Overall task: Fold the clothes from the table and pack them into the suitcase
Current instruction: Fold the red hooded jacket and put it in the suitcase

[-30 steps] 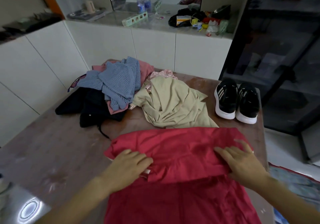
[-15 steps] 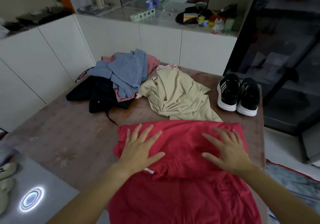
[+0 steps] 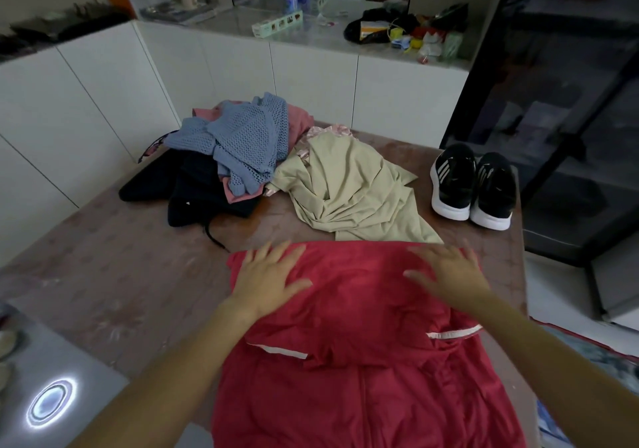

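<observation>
A red garment (image 3: 359, 361) lies spread on the brown table (image 3: 114, 274), its top part folded over toward me. My left hand (image 3: 268, 280) lies flat with spread fingers on the fold's far left corner. My right hand (image 3: 449, 274) lies flat with spread fingers on the fold's far right. Behind it are a crumpled beige garment (image 3: 349, 191), a blue knit top (image 3: 242, 143) over a pink piece (image 3: 299, 119), and dark clothes (image 3: 193, 188). No suitcase can be made out.
A pair of black sneakers (image 3: 473, 188) stands at the table's far right edge. White cabinets (image 3: 311, 81) with a cluttered counter run behind. A dark glass cabinet (image 3: 570, 119) is on the right. A glossy grey surface (image 3: 52, 395) lies at lower left.
Both hands have slid away from me across the red fold, from curled at its near edge to flat with fingers spread near its far edge.
</observation>
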`<action>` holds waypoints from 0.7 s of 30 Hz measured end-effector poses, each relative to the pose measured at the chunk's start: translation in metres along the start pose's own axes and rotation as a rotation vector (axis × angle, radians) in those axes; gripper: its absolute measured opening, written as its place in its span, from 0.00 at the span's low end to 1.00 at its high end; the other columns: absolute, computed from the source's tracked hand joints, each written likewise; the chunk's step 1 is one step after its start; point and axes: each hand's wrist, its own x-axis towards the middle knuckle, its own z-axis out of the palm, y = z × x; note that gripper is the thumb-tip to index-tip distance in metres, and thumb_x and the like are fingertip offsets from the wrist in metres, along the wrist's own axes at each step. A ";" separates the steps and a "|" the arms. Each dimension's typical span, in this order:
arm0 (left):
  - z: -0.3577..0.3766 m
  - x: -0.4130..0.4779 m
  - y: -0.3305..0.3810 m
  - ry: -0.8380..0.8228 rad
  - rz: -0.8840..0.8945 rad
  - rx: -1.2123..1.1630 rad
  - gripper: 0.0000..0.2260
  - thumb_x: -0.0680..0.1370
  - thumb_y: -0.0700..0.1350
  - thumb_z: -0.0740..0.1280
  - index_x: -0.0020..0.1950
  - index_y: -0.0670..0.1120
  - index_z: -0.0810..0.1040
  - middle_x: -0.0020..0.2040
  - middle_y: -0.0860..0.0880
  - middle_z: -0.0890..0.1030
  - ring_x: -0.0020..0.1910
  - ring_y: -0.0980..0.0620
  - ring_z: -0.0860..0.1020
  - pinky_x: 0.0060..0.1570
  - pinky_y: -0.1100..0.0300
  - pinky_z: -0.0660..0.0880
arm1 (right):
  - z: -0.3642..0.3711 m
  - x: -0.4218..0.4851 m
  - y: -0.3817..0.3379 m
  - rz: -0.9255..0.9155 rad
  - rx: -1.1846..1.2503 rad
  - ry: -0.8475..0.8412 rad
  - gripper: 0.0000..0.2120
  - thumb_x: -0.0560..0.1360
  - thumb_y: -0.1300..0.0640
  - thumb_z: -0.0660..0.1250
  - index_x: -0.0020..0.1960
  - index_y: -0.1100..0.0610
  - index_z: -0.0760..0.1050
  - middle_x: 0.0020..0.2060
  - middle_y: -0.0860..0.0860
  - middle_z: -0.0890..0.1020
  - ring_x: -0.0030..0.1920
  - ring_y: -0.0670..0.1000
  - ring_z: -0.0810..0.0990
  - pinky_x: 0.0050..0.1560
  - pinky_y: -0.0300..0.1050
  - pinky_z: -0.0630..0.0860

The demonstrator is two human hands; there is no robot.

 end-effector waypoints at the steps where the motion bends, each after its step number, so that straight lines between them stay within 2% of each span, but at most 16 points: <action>1: -0.005 0.010 -0.007 -0.014 -0.036 0.000 0.35 0.73 0.72 0.47 0.77 0.60 0.48 0.78 0.50 0.56 0.76 0.45 0.52 0.73 0.42 0.50 | -0.006 0.010 0.007 0.025 -0.019 -0.045 0.38 0.69 0.24 0.46 0.75 0.39 0.54 0.73 0.47 0.64 0.74 0.52 0.58 0.73 0.65 0.42; 2: -0.006 0.020 -0.015 -0.068 -0.070 -0.002 0.34 0.75 0.70 0.51 0.77 0.60 0.46 0.77 0.48 0.56 0.76 0.44 0.52 0.72 0.40 0.50 | -0.008 0.019 0.014 0.034 -0.036 -0.133 0.38 0.70 0.27 0.55 0.76 0.38 0.48 0.75 0.48 0.61 0.76 0.53 0.53 0.71 0.66 0.39; 4: -0.003 0.036 -0.031 -0.210 -0.131 -0.063 0.37 0.74 0.67 0.59 0.77 0.59 0.46 0.76 0.48 0.60 0.75 0.44 0.56 0.71 0.41 0.54 | -0.006 0.035 0.025 0.026 -0.040 -0.301 0.46 0.67 0.30 0.64 0.75 0.36 0.41 0.76 0.48 0.58 0.77 0.53 0.47 0.68 0.68 0.32; 6: 0.002 0.045 -0.044 -0.317 -0.193 -0.279 0.41 0.72 0.64 0.68 0.78 0.55 0.52 0.75 0.48 0.64 0.72 0.46 0.63 0.71 0.48 0.61 | 0.000 0.048 0.032 0.020 0.008 -0.381 0.51 0.62 0.30 0.68 0.75 0.35 0.41 0.76 0.47 0.59 0.77 0.53 0.46 0.66 0.67 0.29; 7: 0.003 0.049 -0.048 -0.342 -0.217 -0.390 0.40 0.71 0.61 0.71 0.77 0.52 0.56 0.74 0.48 0.65 0.71 0.47 0.66 0.70 0.52 0.63 | 0.003 0.053 0.034 0.024 0.048 -0.393 0.50 0.62 0.30 0.69 0.75 0.36 0.43 0.75 0.47 0.60 0.77 0.53 0.48 0.67 0.66 0.29; 9: 0.005 0.056 -0.055 -0.350 -0.233 -0.506 0.37 0.71 0.55 0.73 0.75 0.48 0.62 0.72 0.49 0.68 0.68 0.49 0.69 0.67 0.58 0.65 | 0.007 0.062 0.039 0.056 0.160 -0.415 0.45 0.66 0.33 0.69 0.76 0.40 0.51 0.74 0.48 0.63 0.75 0.53 0.55 0.71 0.63 0.35; 11: 0.006 0.062 -0.063 -0.380 -0.255 -0.522 0.32 0.72 0.52 0.74 0.72 0.46 0.67 0.68 0.49 0.72 0.65 0.50 0.72 0.65 0.60 0.67 | 0.011 0.069 0.046 0.096 0.229 -0.449 0.37 0.68 0.36 0.70 0.72 0.45 0.63 0.68 0.46 0.71 0.70 0.51 0.65 0.73 0.62 0.47; 13: 0.006 0.068 -0.069 -0.467 -0.276 -0.470 0.25 0.72 0.52 0.73 0.66 0.46 0.74 0.60 0.48 0.77 0.56 0.51 0.76 0.56 0.60 0.72 | 0.009 0.071 0.050 0.089 0.206 -0.468 0.23 0.68 0.37 0.70 0.59 0.44 0.74 0.53 0.42 0.77 0.59 0.49 0.73 0.69 0.61 0.59; 14: 0.005 0.070 -0.070 -0.498 -0.281 -0.421 0.21 0.73 0.53 0.72 0.62 0.45 0.76 0.55 0.49 0.79 0.52 0.51 0.77 0.51 0.60 0.72 | 0.007 0.071 0.049 0.076 0.225 -0.461 0.15 0.68 0.38 0.71 0.51 0.45 0.76 0.46 0.41 0.77 0.52 0.48 0.74 0.66 0.57 0.64; 16: 0.001 0.076 -0.070 -0.456 -0.267 -0.270 0.14 0.74 0.56 0.70 0.53 0.49 0.77 0.48 0.51 0.78 0.50 0.49 0.77 0.51 0.58 0.71 | 0.001 0.073 0.046 0.048 0.290 -0.417 0.12 0.69 0.43 0.72 0.43 0.50 0.78 0.36 0.44 0.76 0.42 0.47 0.74 0.50 0.45 0.70; 17: -0.003 0.079 -0.070 -0.394 -0.247 -0.221 0.11 0.74 0.56 0.70 0.49 0.51 0.76 0.48 0.51 0.78 0.51 0.49 0.77 0.53 0.56 0.71 | -0.004 0.075 0.045 0.045 0.304 -0.372 0.13 0.69 0.44 0.73 0.42 0.54 0.78 0.33 0.45 0.75 0.38 0.47 0.73 0.42 0.41 0.69; 18: -0.009 0.084 -0.070 -0.327 -0.228 -0.223 0.09 0.74 0.56 0.70 0.45 0.53 0.76 0.49 0.50 0.79 0.51 0.48 0.77 0.53 0.54 0.72 | -0.009 0.077 0.046 0.055 0.320 -0.326 0.15 0.69 0.45 0.74 0.42 0.58 0.78 0.32 0.47 0.75 0.37 0.48 0.73 0.38 0.41 0.68; 19: -0.017 0.089 -0.071 -0.262 -0.213 -0.261 0.08 0.73 0.55 0.70 0.44 0.52 0.76 0.50 0.49 0.79 0.51 0.48 0.77 0.52 0.54 0.73 | -0.015 0.080 0.048 0.072 0.335 -0.274 0.16 0.68 0.45 0.74 0.42 0.59 0.78 0.32 0.47 0.75 0.37 0.49 0.74 0.38 0.43 0.69; 21: -0.037 0.097 -0.071 -0.128 -0.182 -0.310 0.10 0.73 0.55 0.71 0.48 0.50 0.79 0.51 0.48 0.80 0.51 0.47 0.78 0.51 0.54 0.74 | -0.029 0.083 0.052 0.098 0.329 -0.157 0.15 0.68 0.45 0.74 0.41 0.56 0.79 0.34 0.47 0.78 0.39 0.50 0.76 0.43 0.48 0.73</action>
